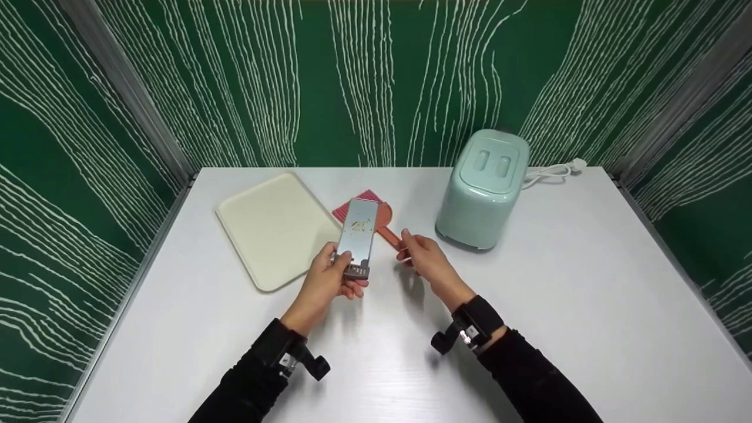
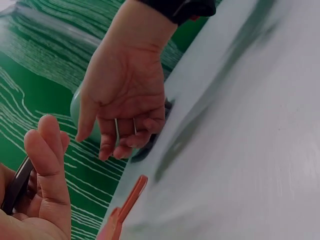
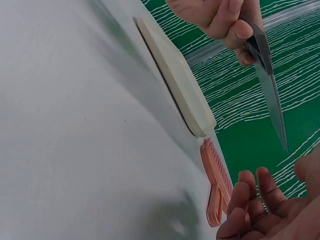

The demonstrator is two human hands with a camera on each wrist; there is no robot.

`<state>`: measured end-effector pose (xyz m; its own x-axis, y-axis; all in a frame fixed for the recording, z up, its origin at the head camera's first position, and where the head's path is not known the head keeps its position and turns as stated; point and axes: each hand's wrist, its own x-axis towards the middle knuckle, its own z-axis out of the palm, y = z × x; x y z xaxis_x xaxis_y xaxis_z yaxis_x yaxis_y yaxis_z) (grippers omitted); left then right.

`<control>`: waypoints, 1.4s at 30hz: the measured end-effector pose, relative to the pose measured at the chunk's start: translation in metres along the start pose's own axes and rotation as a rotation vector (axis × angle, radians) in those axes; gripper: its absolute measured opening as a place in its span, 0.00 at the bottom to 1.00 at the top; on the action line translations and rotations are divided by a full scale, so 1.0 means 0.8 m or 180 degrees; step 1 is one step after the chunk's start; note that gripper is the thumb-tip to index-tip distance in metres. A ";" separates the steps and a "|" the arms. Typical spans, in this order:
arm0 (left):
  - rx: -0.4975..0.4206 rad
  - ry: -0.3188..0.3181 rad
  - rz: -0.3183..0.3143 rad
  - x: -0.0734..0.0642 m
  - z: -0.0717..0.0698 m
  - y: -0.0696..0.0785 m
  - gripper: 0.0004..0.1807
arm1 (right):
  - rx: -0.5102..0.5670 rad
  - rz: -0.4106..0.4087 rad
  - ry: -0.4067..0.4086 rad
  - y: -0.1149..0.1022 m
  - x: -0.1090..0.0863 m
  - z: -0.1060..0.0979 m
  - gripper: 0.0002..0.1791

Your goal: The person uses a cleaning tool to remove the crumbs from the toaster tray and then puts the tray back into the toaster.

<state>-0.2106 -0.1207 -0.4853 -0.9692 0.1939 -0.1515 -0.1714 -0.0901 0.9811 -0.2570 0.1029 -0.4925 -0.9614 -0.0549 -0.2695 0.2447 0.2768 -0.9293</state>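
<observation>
My left hand (image 1: 326, 279) grips the dark end of a flat metal crumb tray (image 1: 359, 226), thumb on top and fingers beneath. Brown crumbs lie around the middle of its shiny surface. In the right wrist view the crumb tray (image 3: 272, 102) is seen from its side, held above the table. Below and behind it, an orange brush (image 1: 385, 220) with pink bristles lies on the table, partly covered by the crumb tray. My right hand (image 1: 427, 258) hovers just beside the brush handle, fingers loosely bent, holding nothing; the left wrist view shows a gap between them.
A cream tray (image 1: 252, 273) lies flat on the white table to the left of the brush. At the back right stands a mint-green toaster (image 1: 482, 211), its white cord (image 1: 549, 171) and plug behind it. Green walls with white lines enclose the table's back and sides.
</observation>
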 end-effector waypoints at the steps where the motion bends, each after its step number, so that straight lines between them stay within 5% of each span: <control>1: 0.0009 0.0022 0.0000 -0.001 -0.004 0.001 0.08 | -0.0088 -0.0052 0.0057 -0.001 0.004 0.001 0.28; 9: 0.0054 0.0204 -0.0045 -0.012 -0.027 0.005 0.09 | -0.0986 -0.0302 0.0356 -0.009 0.033 0.014 0.23; 21: 0.0072 0.0267 -0.0022 -0.020 -0.045 0.002 0.07 | -0.1684 -0.0579 0.0588 0.002 0.063 0.020 0.30; 36: 0.0063 0.0394 -0.0063 -0.025 -0.059 0.001 0.09 | -0.2013 -0.0607 0.0613 0.012 0.077 0.028 0.14; 42: 0.0080 0.0407 -0.0037 -0.024 -0.065 0.000 0.11 | -0.1820 -0.0443 0.0409 0.003 0.074 0.019 0.18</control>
<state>-0.2009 -0.1750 -0.4885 -0.9821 0.0685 -0.1755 -0.1798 -0.0638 0.9816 -0.3116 0.0855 -0.5143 -0.9958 -0.0213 -0.0892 0.0432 0.7494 -0.6607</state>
